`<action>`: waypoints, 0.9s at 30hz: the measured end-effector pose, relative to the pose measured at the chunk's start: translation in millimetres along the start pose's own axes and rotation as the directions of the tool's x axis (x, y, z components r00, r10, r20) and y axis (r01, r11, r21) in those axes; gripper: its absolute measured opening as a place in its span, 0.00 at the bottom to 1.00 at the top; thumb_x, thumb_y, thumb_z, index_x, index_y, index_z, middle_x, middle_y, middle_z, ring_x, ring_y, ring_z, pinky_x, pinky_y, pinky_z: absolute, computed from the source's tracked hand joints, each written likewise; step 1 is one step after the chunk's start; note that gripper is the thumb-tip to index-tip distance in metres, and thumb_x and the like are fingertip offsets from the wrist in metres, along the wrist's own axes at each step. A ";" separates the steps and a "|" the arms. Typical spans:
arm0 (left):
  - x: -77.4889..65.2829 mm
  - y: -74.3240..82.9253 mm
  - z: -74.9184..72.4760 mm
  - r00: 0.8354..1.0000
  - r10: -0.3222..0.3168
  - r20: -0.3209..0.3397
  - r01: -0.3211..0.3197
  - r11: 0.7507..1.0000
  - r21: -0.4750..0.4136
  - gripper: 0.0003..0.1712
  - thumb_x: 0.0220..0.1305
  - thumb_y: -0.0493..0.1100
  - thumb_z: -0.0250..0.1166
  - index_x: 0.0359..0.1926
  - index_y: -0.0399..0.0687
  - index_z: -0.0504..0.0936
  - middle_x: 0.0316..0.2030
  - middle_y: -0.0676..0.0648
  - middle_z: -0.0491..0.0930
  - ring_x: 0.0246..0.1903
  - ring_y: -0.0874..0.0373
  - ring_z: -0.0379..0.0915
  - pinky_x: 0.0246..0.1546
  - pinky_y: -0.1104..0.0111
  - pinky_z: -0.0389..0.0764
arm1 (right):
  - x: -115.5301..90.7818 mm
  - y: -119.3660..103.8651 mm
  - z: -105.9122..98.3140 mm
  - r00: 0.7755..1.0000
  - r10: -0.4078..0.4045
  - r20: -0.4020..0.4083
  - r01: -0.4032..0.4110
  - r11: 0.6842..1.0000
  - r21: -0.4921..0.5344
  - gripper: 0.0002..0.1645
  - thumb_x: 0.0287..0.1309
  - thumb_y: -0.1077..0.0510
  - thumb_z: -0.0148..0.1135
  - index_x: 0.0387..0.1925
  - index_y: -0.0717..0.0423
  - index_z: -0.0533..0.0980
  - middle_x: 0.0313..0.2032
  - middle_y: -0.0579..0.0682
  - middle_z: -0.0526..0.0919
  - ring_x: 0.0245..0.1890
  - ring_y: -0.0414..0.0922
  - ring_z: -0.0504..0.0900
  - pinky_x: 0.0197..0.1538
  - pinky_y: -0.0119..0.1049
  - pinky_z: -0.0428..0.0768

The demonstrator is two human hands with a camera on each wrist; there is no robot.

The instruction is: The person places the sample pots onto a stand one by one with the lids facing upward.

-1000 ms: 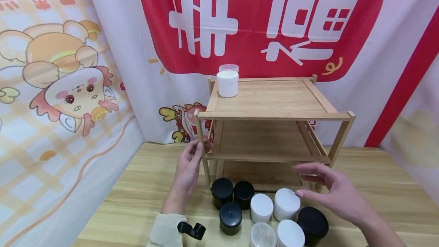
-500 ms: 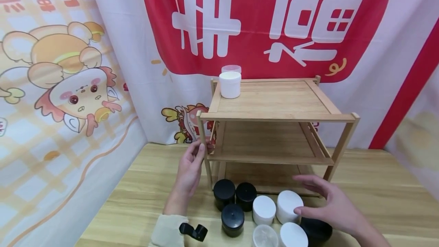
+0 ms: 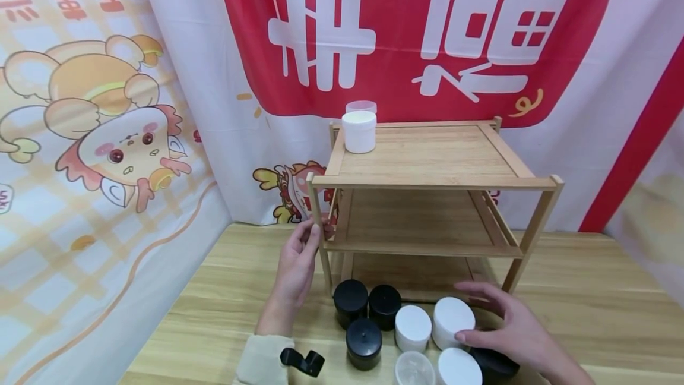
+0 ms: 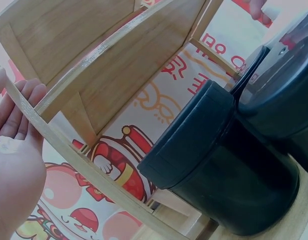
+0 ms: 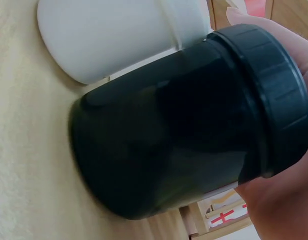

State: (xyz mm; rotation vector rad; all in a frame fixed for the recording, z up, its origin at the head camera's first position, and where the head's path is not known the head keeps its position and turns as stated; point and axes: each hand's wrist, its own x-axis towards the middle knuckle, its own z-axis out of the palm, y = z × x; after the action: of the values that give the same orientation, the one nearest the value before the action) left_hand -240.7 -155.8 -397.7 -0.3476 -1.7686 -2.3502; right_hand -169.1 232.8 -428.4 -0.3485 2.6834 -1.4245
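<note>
My left hand (image 3: 298,257) pinches the front left leg (image 4: 63,150) of a three-tier wooden shelf rack (image 3: 433,182), thumb in front and fingers behind. My right hand (image 3: 504,325) reaches low over the jars, thumb and fingers spread on two sides of a white jar (image 3: 453,321); the thumb tip lies right at its lid. Part of a black jar (image 3: 494,364) shows beneath this hand. In the right wrist view that black jar (image 5: 164,130) fills the middle and hides most of the fingers. Two more white jars (image 3: 412,327) (image 3: 459,367) stand close by.
Three black jars (image 3: 364,343) stand before the rack's left front, one large in the left wrist view (image 4: 219,160). A translucent-topped jar (image 3: 415,368) is at the bottom edge. On the top shelf, a white jar (image 3: 360,132) has a clear one (image 3: 361,106) behind it.
My right hand has come down and a little left, from above the jars to around the white jar. The left hand keeps its hold on the rack's leg.
</note>
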 end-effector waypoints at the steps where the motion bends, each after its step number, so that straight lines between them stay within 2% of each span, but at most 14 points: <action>1: -0.1 0.1 -0.1 1.000 0.001 0.003 -0.001 1.000 0.001 0.26 0.85 0.46 0.57 0.70 0.30 0.69 0.58 0.50 0.80 0.61 0.60 0.77 0.71 0.74 0.73 | 0.0 0.8 1.0 1.000 0.001 0.005 -0.001 1.000 0.008 0.43 0.56 0.46 0.84 0.70 0.48 0.75 0.68 0.55 0.82 0.67 0.58 0.81 0.57 0.34 0.81; 9: -1.2 -1.2 -2.1 1.000 -0.006 -0.019 0.006 1.000 0.005 0.27 0.84 0.47 0.58 0.71 0.31 0.69 0.64 0.46 0.78 0.62 0.61 0.76 0.71 0.74 0.73 | 1.7 3.0 4.9 0.999 0.020 0.048 -0.021 0.999 0.029 0.40 0.60 0.46 0.81 0.70 0.50 0.76 0.65 0.50 0.84 0.64 0.51 0.81 0.58 0.34 0.83; 13: -1.4 -0.6 -1.3 1.000 -0.005 -0.017 0.005 1.000 -0.002 0.26 0.85 0.45 0.57 0.71 0.30 0.69 0.65 0.45 0.77 0.63 0.59 0.76 0.72 0.73 0.73 | -1.5 3.6 2.8 0.999 -0.006 0.049 0.005 1.000 0.023 0.34 0.64 0.47 0.78 0.68 0.48 0.78 0.63 0.49 0.85 0.59 0.38 0.82 0.56 0.32 0.83; 15: -1.5 0.0 -0.8 1.000 -0.010 -0.014 0.010 1.000 -0.001 0.26 0.85 0.45 0.56 0.71 0.31 0.69 0.66 0.45 0.77 0.63 0.59 0.75 0.72 0.72 0.72 | -4.1 6.4 1.0 0.997 -0.018 0.072 0.016 0.999 0.030 0.32 0.65 0.48 0.77 0.68 0.49 0.77 0.63 0.51 0.85 0.58 0.35 0.82 0.56 0.31 0.83; 18: -1.6 0.9 0.0 1.000 -0.014 -0.007 0.014 1.000 0.005 0.27 0.85 0.46 0.56 0.72 0.31 0.68 0.67 0.43 0.75 0.64 0.58 0.75 0.72 0.73 0.71 | -7.4 11.6 -0.7 0.994 0.000 0.112 -0.007 0.998 0.067 0.34 0.67 0.50 0.76 0.70 0.50 0.76 0.66 0.54 0.82 0.58 0.37 0.82 0.55 0.31 0.83; 20: -1.3 1.3 0.1 1.000 -0.019 -0.009 0.019 1.000 0.015 0.28 0.85 0.47 0.57 0.72 0.31 0.68 0.65 0.45 0.76 0.64 0.59 0.75 0.72 0.73 0.72 | -9.6 13.5 -1.4 0.992 0.017 0.127 -0.027 0.996 0.082 0.35 0.67 0.51 0.75 0.71 0.51 0.74 0.68 0.56 0.81 0.59 0.38 0.82 0.55 0.31 0.83; 24: -1.2 1.9 1.0 1.000 -0.011 -0.007 0.011 0.999 0.030 0.27 0.85 0.48 0.56 0.72 0.32 0.69 0.64 0.44 0.76 0.62 0.59 0.76 0.70 0.74 0.73 | -14.0 16.3 -1.3 0.994 0.009 0.110 -0.019 0.995 0.093 0.36 0.67 0.53 0.75 0.73 0.52 0.73 0.69 0.57 0.80 0.59 0.35 0.82 0.55 0.30 0.83; 27: -1.4 1.6 1.1 1.000 -0.010 -0.009 0.010 0.999 0.034 0.27 0.85 0.48 0.56 0.72 0.33 0.69 0.64 0.45 0.76 0.62 0.59 0.76 0.69 0.74 0.73 | -13.6 17.2 -0.1 0.994 0.042 0.098 -0.052 0.994 0.098 0.37 0.67 0.51 0.75 0.73 0.53 0.72 0.69 0.56 0.80 0.61 0.40 0.83 0.55 0.32 0.84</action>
State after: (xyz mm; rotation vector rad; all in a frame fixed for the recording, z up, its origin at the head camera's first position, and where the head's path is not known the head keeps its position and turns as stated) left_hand -238.9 -155.2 -396.4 -0.3229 -1.8083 -2.3215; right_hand -158.6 245.4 -443.0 -0.3343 2.5172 -1.4825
